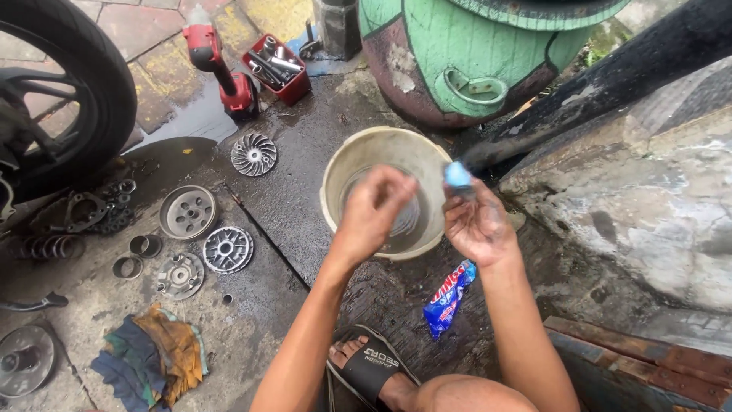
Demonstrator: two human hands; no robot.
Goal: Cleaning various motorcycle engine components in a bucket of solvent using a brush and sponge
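My left hand (374, 210) is curled shut over a cream plastic bucket (347, 164) with a little water in it; I cannot see anything in its fingers. My right hand (476, 223) is beside it, gripping a small light-blue piece (458, 175) between thumb and fingers at the bucket's right rim. Both forearms reach up from the bottom of the view. A blue sachet (448, 297) lies on the wet ground under my right wrist. My sandalled foot (370, 365) is below.
Metal clutch and pulley parts lie to the left: a finned disc (254, 154), a drum (187, 212), a plate (227, 249). A red power tool (221, 65), a red tray of sockets (277, 69), a motorbike tyre (91, 91), rags (152, 355) and a green barrel (473, 53) surround them.
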